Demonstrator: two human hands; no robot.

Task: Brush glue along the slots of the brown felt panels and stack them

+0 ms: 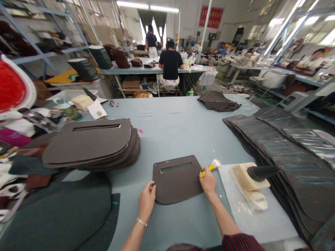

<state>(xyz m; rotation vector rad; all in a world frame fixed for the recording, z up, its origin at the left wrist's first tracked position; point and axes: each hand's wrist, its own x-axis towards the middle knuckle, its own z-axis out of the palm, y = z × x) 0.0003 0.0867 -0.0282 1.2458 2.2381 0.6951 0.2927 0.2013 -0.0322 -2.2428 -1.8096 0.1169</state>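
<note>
From the head camera, a tall stack of dark panels (91, 144) lay well beyond the left fingers and to their left, each panel with a slot near its far edge. Overlapping rows of similar dark pieces (282, 146) fanned out to the right of the right fingers, and a smaller heap of dark sheets (218, 101) sat far ahead of both hands on the grey table (172, 122). Just right of the right fingers lay a pale sheet (230, 195) bearing a glue-caked block (248, 184) with a dark handle. Nothing stood between the hands and the single slotted panel (178, 179), which lay flat between them.

The left hand (147, 200) rested at the panel's near left corner, fingers close together and bent, tips touching its edge. The right hand (208, 181) sat at the panel's right edge, fingers curled shut around a yellow-handled brush (210, 167) whose pale tip pointed away to the right. Both forearms reached forward from the bottom edge, a striped sleeve on the right.
</note>
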